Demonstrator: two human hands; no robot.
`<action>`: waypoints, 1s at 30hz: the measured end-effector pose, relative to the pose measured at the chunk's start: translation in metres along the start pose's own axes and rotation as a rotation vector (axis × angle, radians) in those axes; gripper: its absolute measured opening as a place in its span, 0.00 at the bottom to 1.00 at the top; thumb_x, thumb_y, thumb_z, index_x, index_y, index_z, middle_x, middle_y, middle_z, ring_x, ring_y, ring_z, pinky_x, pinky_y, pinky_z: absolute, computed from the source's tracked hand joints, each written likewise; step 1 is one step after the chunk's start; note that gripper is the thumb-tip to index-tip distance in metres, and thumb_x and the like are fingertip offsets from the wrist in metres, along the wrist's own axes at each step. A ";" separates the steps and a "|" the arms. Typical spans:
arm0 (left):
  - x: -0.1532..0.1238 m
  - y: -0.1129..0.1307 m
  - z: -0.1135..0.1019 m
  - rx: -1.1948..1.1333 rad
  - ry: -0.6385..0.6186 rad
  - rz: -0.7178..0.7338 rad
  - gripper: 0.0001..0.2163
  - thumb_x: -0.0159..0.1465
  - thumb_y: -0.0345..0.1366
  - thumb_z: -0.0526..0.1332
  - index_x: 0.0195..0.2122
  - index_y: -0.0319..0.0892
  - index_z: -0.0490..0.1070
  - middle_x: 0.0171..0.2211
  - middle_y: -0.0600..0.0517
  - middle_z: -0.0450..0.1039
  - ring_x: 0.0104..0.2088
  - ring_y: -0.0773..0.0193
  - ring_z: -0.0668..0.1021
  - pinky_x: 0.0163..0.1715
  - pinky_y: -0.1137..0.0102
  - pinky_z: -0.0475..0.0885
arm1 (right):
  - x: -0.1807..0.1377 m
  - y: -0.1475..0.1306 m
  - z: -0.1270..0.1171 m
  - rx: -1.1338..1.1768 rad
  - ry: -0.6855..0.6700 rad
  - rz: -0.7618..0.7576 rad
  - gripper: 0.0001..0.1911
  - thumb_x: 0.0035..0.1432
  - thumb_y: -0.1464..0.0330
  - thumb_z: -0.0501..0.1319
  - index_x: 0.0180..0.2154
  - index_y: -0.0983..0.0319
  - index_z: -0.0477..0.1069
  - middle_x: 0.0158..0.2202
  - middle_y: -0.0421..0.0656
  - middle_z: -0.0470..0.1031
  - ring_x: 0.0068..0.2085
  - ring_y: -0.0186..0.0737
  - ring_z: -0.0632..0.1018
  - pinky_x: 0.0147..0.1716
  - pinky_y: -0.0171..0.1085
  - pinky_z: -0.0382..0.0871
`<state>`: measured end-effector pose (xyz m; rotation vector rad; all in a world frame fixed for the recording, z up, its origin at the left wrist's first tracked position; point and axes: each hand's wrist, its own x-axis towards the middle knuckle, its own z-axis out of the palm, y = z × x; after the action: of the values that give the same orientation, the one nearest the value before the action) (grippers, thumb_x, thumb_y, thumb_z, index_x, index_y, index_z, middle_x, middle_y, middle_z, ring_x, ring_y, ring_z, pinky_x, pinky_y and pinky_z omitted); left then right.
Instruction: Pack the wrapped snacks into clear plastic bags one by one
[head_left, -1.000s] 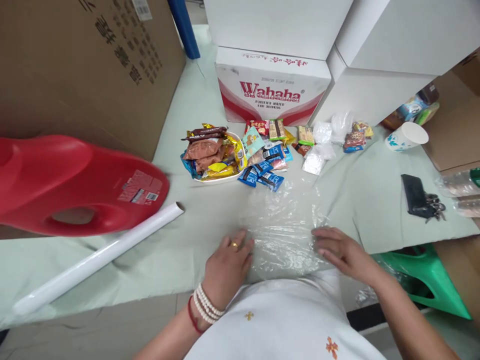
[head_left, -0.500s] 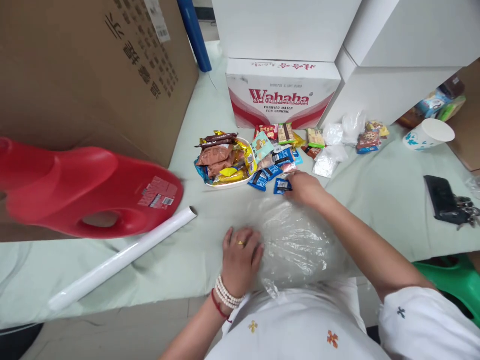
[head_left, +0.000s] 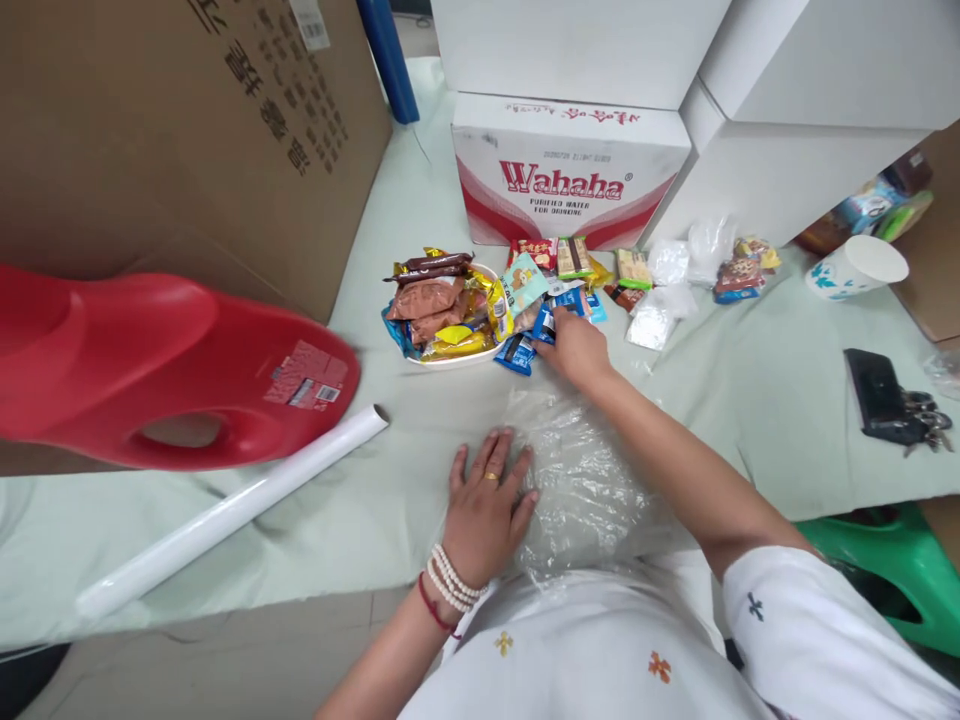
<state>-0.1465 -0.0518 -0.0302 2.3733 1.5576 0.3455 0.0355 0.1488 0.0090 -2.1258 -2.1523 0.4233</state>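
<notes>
My left hand (head_left: 487, 500) lies flat with fingers spread on the left edge of a crumpled clear plastic bag (head_left: 592, 480) on the pale green tablecloth. My right hand (head_left: 574, 347) reaches forward over the bag to the blue snack packets (head_left: 525, 345) beside a white plate (head_left: 450, 358) heaped with brown and yellow wrapped snacks. Its fingers curl down onto the blue packets; what they grip is hidden under the hand.
A red plastic jug (head_left: 165, 370) lies at the left with a white paper roll (head_left: 225, 515) in front. A Wahaha carton (head_left: 566, 180) and white boxes stand behind. More snack packets (head_left: 675, 275), a paper cup (head_left: 855, 265), a phone with keys (head_left: 881, 395), a green stool (head_left: 892, 570).
My right hand left the bag's right edge, reached forward to the blue packets and shifted slightly left among them. My left hand stayed on the bag, fingers spreading flatter.
</notes>
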 end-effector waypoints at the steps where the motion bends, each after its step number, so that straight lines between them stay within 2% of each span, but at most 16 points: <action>1: -0.001 0.000 0.000 0.002 -0.007 0.004 0.22 0.70 0.43 0.57 0.64 0.48 0.69 0.71 0.42 0.59 0.70 0.44 0.63 0.67 0.39 0.54 | -0.001 0.007 -0.003 -0.014 -0.038 -0.016 0.24 0.63 0.58 0.63 0.57 0.62 0.68 0.52 0.54 0.79 0.51 0.54 0.78 0.43 0.41 0.70; 6: -0.004 -0.003 0.000 -0.007 -0.014 0.026 0.22 0.70 0.43 0.57 0.65 0.48 0.69 0.72 0.43 0.58 0.71 0.44 0.62 0.68 0.39 0.53 | -0.015 0.072 -0.035 -0.171 -0.215 -0.219 0.28 0.56 0.63 0.69 0.57 0.62 0.71 0.53 0.53 0.78 0.49 0.54 0.79 0.41 0.39 0.68; 9: -0.005 -0.003 0.000 -0.014 -0.003 0.029 0.22 0.70 0.43 0.57 0.65 0.48 0.69 0.72 0.43 0.58 0.71 0.43 0.63 0.68 0.40 0.53 | -0.020 0.092 -0.045 -0.168 -0.187 -0.202 0.27 0.58 0.58 0.68 0.56 0.62 0.72 0.50 0.51 0.78 0.47 0.51 0.79 0.40 0.38 0.67; 11: -0.005 -0.003 -0.001 -0.014 -0.002 0.032 0.23 0.69 0.42 0.58 0.65 0.48 0.68 0.71 0.43 0.59 0.70 0.43 0.63 0.68 0.39 0.52 | -0.020 0.089 -0.044 -0.164 -0.162 -0.182 0.28 0.59 0.55 0.67 0.57 0.62 0.72 0.50 0.51 0.78 0.46 0.51 0.79 0.40 0.38 0.67; 13: -0.005 -0.004 -0.001 -0.016 -0.003 0.033 0.24 0.68 0.40 0.58 0.66 0.46 0.66 0.71 0.41 0.59 0.70 0.43 0.63 0.68 0.40 0.51 | -0.018 0.077 -0.038 -0.203 -0.190 -0.214 0.31 0.58 0.53 0.68 0.59 0.61 0.71 0.54 0.53 0.76 0.49 0.53 0.79 0.40 0.39 0.68; 16: -0.005 -0.006 -0.001 -0.022 0.006 0.028 0.29 0.65 0.38 0.58 0.69 0.41 0.61 0.70 0.38 0.60 0.70 0.45 0.64 0.69 0.42 0.49 | -0.016 0.060 -0.032 -0.299 -0.257 -0.281 0.31 0.56 0.56 0.70 0.58 0.61 0.71 0.56 0.55 0.75 0.50 0.57 0.78 0.40 0.41 0.69; 19: -0.005 -0.007 0.000 0.004 0.002 0.026 0.30 0.68 0.43 0.57 0.70 0.40 0.59 0.70 0.37 0.59 0.70 0.44 0.64 0.70 0.41 0.44 | -0.016 0.058 -0.032 -0.360 -0.273 -0.342 0.28 0.55 0.61 0.71 0.57 0.60 0.72 0.54 0.54 0.77 0.51 0.58 0.78 0.39 0.41 0.69; 23: -0.003 -0.003 0.005 0.086 -0.021 0.019 0.33 0.68 0.52 0.57 0.70 0.41 0.59 0.73 0.36 0.53 0.71 0.41 0.62 0.69 0.37 0.35 | -0.021 0.075 -0.040 -0.387 -0.271 -0.345 0.26 0.57 0.64 0.67 0.56 0.62 0.72 0.53 0.56 0.76 0.51 0.57 0.78 0.38 0.40 0.69; 25: -0.001 -0.001 0.007 0.113 -0.034 0.010 0.37 0.67 0.55 0.58 0.72 0.40 0.57 0.73 0.36 0.50 0.71 0.39 0.60 0.68 0.35 0.32 | -0.026 0.089 -0.053 -0.369 -0.232 -0.299 0.25 0.58 0.64 0.65 0.56 0.62 0.72 0.52 0.55 0.77 0.48 0.56 0.79 0.37 0.40 0.68; 30: 0.000 0.001 0.008 0.139 -0.063 -0.014 0.41 0.65 0.57 0.58 0.73 0.38 0.53 0.74 0.34 0.48 0.72 0.36 0.58 0.68 0.33 0.35 | -0.065 0.116 -0.106 -0.241 0.112 -0.201 0.28 0.59 0.62 0.63 0.60 0.59 0.69 0.52 0.52 0.76 0.48 0.55 0.78 0.38 0.40 0.67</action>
<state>-0.1431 -0.0528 -0.0372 2.4502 1.6170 0.1623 0.1763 0.0977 0.0898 -1.9577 -2.4249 0.0274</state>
